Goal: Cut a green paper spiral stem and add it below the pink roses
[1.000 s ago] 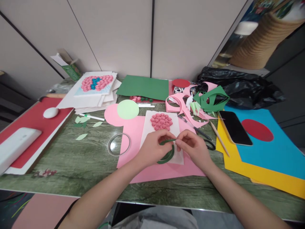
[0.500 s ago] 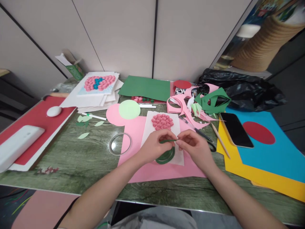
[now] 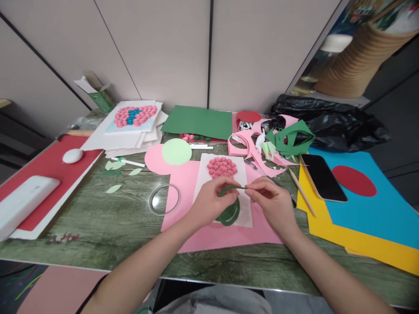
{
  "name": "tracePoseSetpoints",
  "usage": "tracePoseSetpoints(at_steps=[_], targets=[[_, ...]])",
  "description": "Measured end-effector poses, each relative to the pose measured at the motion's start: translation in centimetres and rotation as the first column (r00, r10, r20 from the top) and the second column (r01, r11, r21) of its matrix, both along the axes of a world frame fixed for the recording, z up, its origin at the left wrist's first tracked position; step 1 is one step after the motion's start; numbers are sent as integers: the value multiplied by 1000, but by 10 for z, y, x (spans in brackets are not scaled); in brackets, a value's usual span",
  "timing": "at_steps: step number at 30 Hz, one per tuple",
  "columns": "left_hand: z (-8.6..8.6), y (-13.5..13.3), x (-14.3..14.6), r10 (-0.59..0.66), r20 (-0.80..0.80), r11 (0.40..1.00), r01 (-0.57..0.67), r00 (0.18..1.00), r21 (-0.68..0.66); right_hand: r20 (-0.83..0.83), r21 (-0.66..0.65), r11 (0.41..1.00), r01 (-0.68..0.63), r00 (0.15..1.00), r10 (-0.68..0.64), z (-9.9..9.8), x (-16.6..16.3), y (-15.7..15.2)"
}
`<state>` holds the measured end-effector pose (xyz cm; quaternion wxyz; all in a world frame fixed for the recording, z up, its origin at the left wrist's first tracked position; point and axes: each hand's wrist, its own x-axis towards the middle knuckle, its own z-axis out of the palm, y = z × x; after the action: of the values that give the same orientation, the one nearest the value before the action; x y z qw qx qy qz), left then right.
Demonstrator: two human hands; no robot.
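My left hand (image 3: pixel 211 201) and my right hand (image 3: pixel 273 203) meet over a white sheet (image 3: pixel 240 171) that lies on a pink sheet (image 3: pixel 183 183). Both pinch a dark green paper strip (image 3: pixel 231 212); its upper end runs between the fingertips and the rest curls in a loop under my left hand. A cluster of pink paper rolls (image 3: pixel 222 167) sits on the white sheet just beyond my fingers.
A tape ring (image 3: pixel 164 199) lies to the left. Scissors (image 3: pixel 262 171) and a wooden stick (image 3: pixel 301 192) sit to the right, by a phone (image 3: pixel 322 177) on blue (image 3: pixel 376 205) and yellow paper (image 3: pixel 327 226). Green paper (image 3: pixel 199 120) and scraps (image 3: pixel 288 137) lie behind.
The hands stay together over the white sheet. The green strip's loop has shifted and tightened slightly under my left hand.
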<state>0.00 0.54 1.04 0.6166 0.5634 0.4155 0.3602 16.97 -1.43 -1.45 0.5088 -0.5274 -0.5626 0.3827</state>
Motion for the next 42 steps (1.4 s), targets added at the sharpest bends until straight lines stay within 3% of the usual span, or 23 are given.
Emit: tracePoseSetpoints(at_steps=[7,23,32,42], targets=[[-2,-1,1,-25,49,1000,24,998,20,34,32,999,-16,999,15,-2,0,0],[0,-3,2,-111,-79,986,119,991,116,47,50,997,-56,997,54,-3,-1,2],[-4,-3,1,-146,-148,964,175,978,202,99,-92,991,-94,990,103,-4,-2,3],[0,-7,3,-145,-275,956,206,950,206,9,-193,971,-138,990,143,-6,-8,2]])
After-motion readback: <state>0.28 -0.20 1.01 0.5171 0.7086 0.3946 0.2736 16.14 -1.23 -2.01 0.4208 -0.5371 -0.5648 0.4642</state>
